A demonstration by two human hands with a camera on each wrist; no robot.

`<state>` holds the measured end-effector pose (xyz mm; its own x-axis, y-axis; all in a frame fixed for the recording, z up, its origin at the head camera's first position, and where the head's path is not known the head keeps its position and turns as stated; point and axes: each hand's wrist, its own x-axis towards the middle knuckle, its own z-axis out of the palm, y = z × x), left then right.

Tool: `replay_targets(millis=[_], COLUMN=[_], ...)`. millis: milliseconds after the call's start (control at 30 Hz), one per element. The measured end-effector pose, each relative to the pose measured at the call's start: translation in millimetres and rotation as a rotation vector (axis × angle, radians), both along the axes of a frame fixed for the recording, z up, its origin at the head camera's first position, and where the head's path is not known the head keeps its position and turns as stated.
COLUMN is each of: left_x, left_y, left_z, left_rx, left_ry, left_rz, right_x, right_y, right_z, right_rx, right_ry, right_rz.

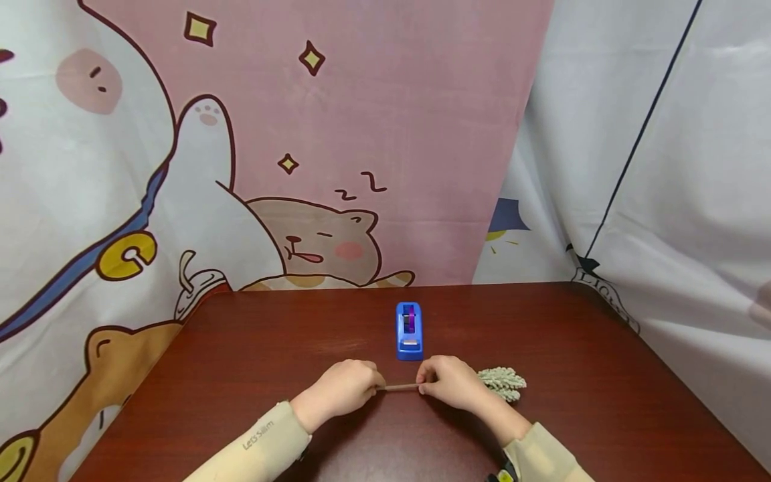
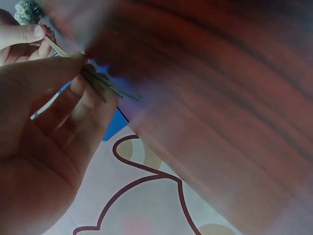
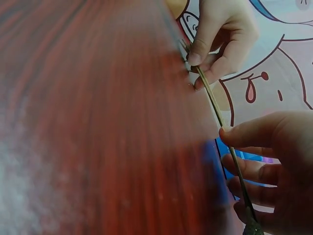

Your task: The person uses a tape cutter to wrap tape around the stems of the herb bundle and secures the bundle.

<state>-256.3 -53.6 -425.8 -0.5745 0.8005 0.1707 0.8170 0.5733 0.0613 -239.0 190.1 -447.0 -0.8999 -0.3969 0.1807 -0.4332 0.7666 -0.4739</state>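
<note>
A bunch of pale green, grain-like sprigs (image 1: 504,383) lies out to the right of my right hand, its thin stems (image 3: 213,99) running leftward between both hands. My left hand (image 1: 346,387) pinches the stems near their cut ends, which poke out past the thumb in the left wrist view. Closer to the heads, my right hand (image 1: 452,383) pinches the same stems between thumb and fingers. Just beyond the hands stands a blue tape dispenser (image 1: 409,335) with a purple roll in it.
The dark red-brown table (image 1: 271,341) reaches back to a cartoon-printed cloth backdrop (image 1: 421,134). White cloth (image 1: 662,167) hangs along the right side. A watch (image 1: 502,475) sits at the right wrist.
</note>
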Motion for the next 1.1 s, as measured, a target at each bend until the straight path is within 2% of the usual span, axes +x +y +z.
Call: replay_targets(millis=[233, 633, 800, 933, 1100], left_x=[3.2, 8.3, 8.2, 6.6, -0.3], left_y=[0.2, -1.5, -2.6, -4.2, -17.0], left_z=[-2.9, -2.0, -1.6, -1.1, 9.7], left_rx=[-0.007, -0.005, -0.015, -0.017, -0.006], left_ry=[0.046, 0.083, 0.081, 0.053, 0.042], left_rz=[0.021, 0.022, 0.030, 0.029, 0.043], right_x=[0.5, 0.5, -1.2, -2.8, -7.8], right_y=[-1.7, -4.5, -4.0, 1.1, 19.3], right_z=[-1.4, 0.6, 2.5, 6.7, 20.1], right_rx=[0.003, -0.022, -0.019, -0.046, -0.089], right_ry=[0.015, -0.031, -0.017, -0.030, -0.031], right_rz=[-0.008, -0.023, -0.022, -0.025, -0.055])
